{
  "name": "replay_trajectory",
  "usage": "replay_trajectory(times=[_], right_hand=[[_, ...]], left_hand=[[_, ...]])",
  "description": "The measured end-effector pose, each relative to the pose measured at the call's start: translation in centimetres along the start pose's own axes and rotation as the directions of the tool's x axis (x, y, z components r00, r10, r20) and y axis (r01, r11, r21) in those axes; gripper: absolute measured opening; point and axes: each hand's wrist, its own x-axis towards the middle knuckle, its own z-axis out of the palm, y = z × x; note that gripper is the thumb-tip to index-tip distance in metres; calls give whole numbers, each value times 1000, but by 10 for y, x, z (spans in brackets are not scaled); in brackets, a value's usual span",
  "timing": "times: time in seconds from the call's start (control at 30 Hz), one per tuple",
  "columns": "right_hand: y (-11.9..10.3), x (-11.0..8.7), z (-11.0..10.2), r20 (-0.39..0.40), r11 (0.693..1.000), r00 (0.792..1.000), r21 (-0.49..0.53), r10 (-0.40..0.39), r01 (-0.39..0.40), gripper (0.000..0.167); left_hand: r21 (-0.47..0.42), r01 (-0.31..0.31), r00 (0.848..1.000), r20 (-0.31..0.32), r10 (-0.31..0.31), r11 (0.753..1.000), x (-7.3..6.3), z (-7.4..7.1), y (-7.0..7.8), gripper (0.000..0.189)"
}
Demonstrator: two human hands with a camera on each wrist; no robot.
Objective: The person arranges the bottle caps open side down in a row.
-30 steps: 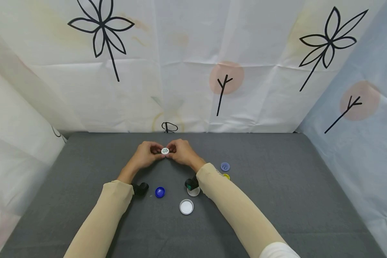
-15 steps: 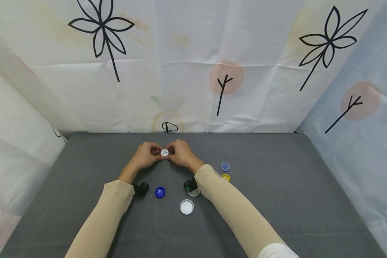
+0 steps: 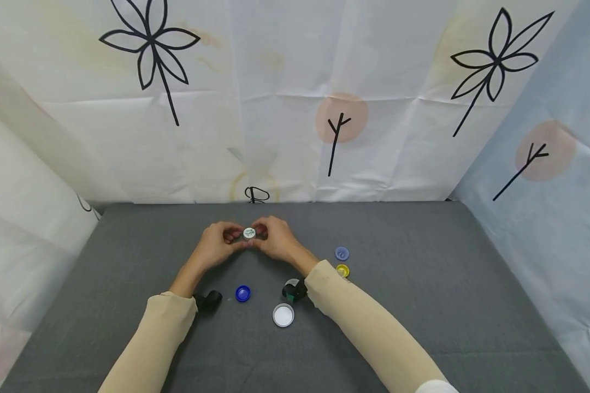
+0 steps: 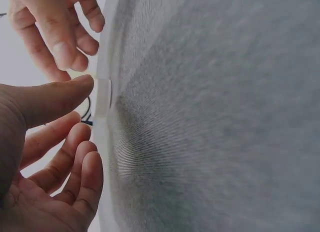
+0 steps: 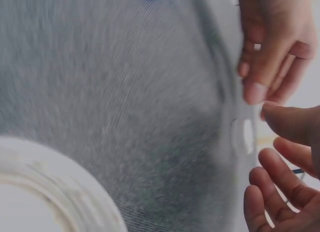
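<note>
A small white cap (image 3: pixel 249 233) with dark lettering on top lies on the grey cloth between the two hands. My left hand (image 3: pixel 215 243) sits at its left with loosely bent fingers, and the thumb tip comes right beside the cap's edge in the left wrist view. On the other side, my right hand (image 3: pixel 277 238) has its fingers spread around the cap. In the right wrist view the cap (image 5: pixel 247 136) shows apart from the fingertips. Both thumb tips come close together on the near side of the cap.
Nearer the body lie a blue cap (image 3: pixel 243 293) and a white lid (image 3: pixel 283 315). Another pale lid (image 3: pixel 292 283) is partly covered by the right wrist camera (image 3: pixel 295 292). A violet cap (image 3: pixel 341 253) and a yellow cap (image 3: pixel 342 270) lie beside the right sleeve.
The fingers have loosened from the white cap, and a gap now shows around it. The left forearm has shifted slightly left and nearer; the right wrist has also moved a little.
</note>
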Motion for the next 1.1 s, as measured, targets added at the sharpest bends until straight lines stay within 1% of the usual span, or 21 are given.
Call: replay_trajectory(times=[0.1, 0.17, 0.23, 0.3, 0.47, 0.6, 0.73, 0.83, 0.93, 1.0, 1.1], right_hand=[[-3, -10, -4, -5, 997, 1000, 65, -27, 28, 30], [-5, -18, -6, 5, 995, 999, 87, -50, 49, 28], [-6, -27, -7, 20, 994, 997, 86, -75, 73, 26], [-8, -35, -7, 42, 991, 994, 88, -103, 99, 26], [-13, -53, -5, 109, 984, 981, 93, -162, 153, 27], [-14, -63, -3, 167, 981, 967, 60, -193, 186, 29], [-16, -71, -1, 230, 975, 950, -12, -213, 222, 31], [-17, -76, 0, 267, 962, 933, -66, -239, 266, 32], [-17, -80, 3, 281, 946, 922, -107, -266, 306, 34], [-17, -82, 5, 276, 936, 921, -143, -274, 321, 36], [-18, -85, 9, 262, 926, 928, -199, -264, 320, 41]], left_hand=[[-5, -12, 1000, -10, 12, 1000, -10, -1, 1, 33], [-15, -24, 1000, -15, 24, 1000, -17, -3, 2, 32], [-32, -41, 999, -18, 40, 999, -24, -4, 3, 31], [-58, -51, 999, -4, 50, 997, -31, -6, 3, 30], [-131, -44, 998, 48, 51, 990, -46, -10, 4, 29], [-141, -44, 996, 68, 54, 989, -57, -12, 5, 27], [-143, -58, 992, 100, 73, 988, -67, -12, 4, 25], [-138, -75, 988, 122, 92, 988, -73, -13, 1, 23], [-127, -90, 982, 152, 109, 988, -78, -13, -2, 21], [-129, -97, 975, 188, 120, 987, -80, -14, -3, 22], [-137, -101, 958, 254, 133, 985, -82, -15, -5, 27]])
